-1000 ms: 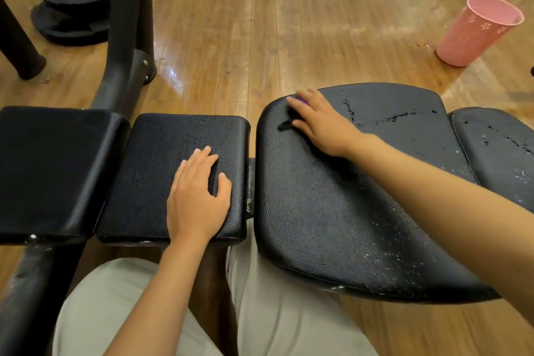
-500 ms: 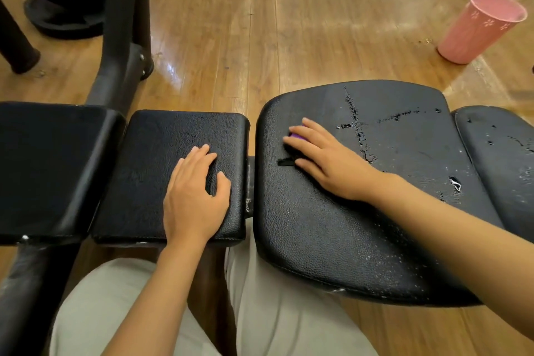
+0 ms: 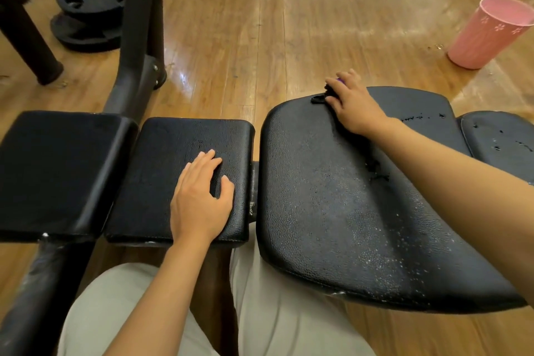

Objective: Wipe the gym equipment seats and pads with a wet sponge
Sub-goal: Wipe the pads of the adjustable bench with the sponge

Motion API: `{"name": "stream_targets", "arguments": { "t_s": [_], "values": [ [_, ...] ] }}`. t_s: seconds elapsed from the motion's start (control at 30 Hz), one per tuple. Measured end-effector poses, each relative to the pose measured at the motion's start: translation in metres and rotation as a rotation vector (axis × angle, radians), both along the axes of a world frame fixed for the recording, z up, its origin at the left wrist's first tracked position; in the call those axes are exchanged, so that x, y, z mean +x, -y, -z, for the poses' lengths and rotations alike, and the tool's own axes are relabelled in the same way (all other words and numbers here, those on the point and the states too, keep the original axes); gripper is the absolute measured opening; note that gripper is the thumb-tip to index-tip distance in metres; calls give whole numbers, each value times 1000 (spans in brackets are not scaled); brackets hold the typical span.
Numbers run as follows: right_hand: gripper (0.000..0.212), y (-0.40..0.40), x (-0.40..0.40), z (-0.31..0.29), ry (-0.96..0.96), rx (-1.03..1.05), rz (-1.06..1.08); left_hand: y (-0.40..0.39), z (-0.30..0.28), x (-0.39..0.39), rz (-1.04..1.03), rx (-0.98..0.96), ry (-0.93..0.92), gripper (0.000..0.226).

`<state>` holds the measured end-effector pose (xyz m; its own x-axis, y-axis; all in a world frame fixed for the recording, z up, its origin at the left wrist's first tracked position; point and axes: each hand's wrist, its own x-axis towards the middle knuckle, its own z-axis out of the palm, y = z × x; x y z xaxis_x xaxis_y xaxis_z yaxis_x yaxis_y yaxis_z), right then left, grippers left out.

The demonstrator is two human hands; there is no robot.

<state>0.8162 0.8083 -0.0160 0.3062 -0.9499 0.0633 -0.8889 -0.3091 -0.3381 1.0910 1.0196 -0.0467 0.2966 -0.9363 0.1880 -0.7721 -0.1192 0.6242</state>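
The large black seat pad (image 3: 332, 196) lies in front of me, speckled with water drops and cracked near its far right. At the seat's far edge my right hand (image 3: 354, 108) holds a sponge (image 3: 341, 81) down on the pad. Only a purple corner and a dark strip of the sponge show past the fingers. On the smaller black pad (image 3: 173, 139) to the left, my left hand (image 3: 199, 199) rests flat with the fingers straight and holds nothing.
Another black pad (image 3: 57, 167) sits at far left and a cracked back pad (image 3: 502, 139) at far right. A black machine upright (image 3: 141, 23) rises behind the small pads. Weight plates (image 3: 89, 9) lie on the wooden floor at upper left; a pink cup (image 3: 488, 32) stands at upper right.
My right hand slid the sponge toward me across the seat, then pushed it back out to the far edge. The left hand stayed on the small pad.
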Motion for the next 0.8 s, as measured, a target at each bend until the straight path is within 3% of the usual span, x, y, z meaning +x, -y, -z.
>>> {"name": "stream_targets", "arguments": {
  "t_s": [0.13, 0.37, 0.53, 0.63, 0.8],
  "values": [
    [48, -4, -2, 2, -2, -11, -15, 0, -2, -1, -13, 4, 3, 36],
    [48, -73, -19, 3, 11, 15, -425, -1, -1, 0, -19, 5, -2, 36],
    [53, -100, -35, -2, 12, 66, -556, 0, 0, 0, -14, 13, 3, 36],
    [54, -84, -31, 2, -20, 39, -554, 0, -2, -1, -18, 29, 5, 36],
    [41, -39, -19, 2, -1, -20, -355, -1, -6, -2, -19, 44, -4, 37]
  ]
}}
